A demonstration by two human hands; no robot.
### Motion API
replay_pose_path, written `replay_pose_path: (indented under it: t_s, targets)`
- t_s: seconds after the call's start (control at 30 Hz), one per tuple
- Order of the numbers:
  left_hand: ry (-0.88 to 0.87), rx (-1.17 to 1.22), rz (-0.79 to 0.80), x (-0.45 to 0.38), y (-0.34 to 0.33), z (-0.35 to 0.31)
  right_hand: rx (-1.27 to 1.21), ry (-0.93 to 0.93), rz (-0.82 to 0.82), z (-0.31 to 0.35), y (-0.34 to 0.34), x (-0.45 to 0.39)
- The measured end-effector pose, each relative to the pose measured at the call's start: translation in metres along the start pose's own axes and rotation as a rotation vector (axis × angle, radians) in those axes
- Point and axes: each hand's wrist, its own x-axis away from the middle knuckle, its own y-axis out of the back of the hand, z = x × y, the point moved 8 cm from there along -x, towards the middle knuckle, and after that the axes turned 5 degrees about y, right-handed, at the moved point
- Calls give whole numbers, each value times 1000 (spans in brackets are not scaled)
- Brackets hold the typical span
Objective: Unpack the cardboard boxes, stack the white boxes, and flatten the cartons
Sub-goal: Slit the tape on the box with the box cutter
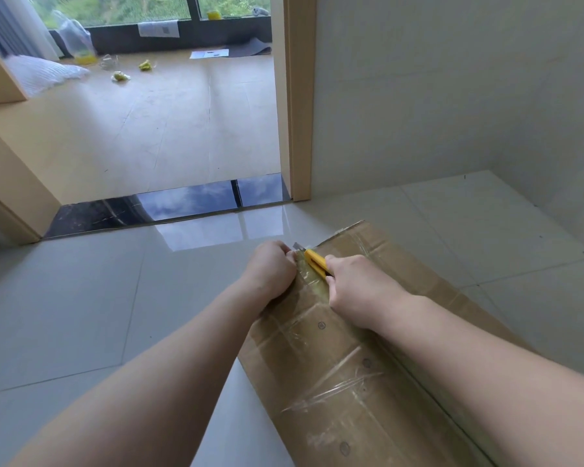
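The right hand (358,291) had its fingers curled tight round a yellow utility knife (316,261), its short blade at the far end of the taped seam. The left hand (272,267) was fisted at the far edge of the cardboard box (351,365), seemingly pinching the clear tape (312,281) there. The sealed box lay on the pale tiled floor (98,315) near a doorway with a dark threshold (182,203).

Wooden door frame (299,96), black threshold (169,207), plastic bag (73,37), paper sheet (209,54)
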Motion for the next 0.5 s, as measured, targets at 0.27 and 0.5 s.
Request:
replay_pose_path:
  t_s: [0.27, 0.5]
  targets:
    - [-1, 29, 43, 2, 1, 0, -19, -14, 54, -14, -5, 35]
    - [-21, 13, 12, 7, 1, -3, -34, 9, 31, -19, -7, 60]
